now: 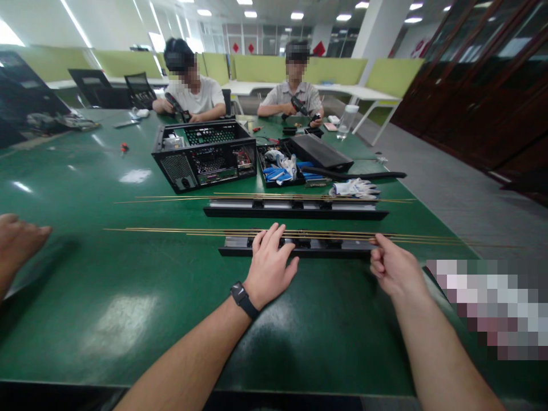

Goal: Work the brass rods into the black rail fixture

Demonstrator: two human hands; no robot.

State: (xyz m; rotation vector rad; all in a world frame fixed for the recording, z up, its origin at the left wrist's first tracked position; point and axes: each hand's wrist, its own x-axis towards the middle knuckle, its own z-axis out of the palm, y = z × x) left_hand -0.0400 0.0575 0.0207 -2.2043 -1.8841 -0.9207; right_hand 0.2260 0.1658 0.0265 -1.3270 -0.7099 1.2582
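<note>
A long black-and-silver rail [240, 250] lies crosswise on the green table [192, 319], with several thin gold-coloured rods [171, 230] along its top. My left hand [270, 267], a black watch on its wrist, rests at the rail with fingers spread over the rods. Near the rail's right end my right hand [396, 264] is closed in a pinch at a gold-coloured rod; its fingertips partly hide the contact. Beyond lies a second such rail [295, 213], also topped with thin rods.
A black computer case [205, 157] stands behind the rails. Right of it are blue-and-white gloves [280, 168], a black panel [319, 149] and another glove [355, 188]. Two people sit opposite with power drills [299, 105]. Another person's hand [21, 242] is at the left edge.
</note>
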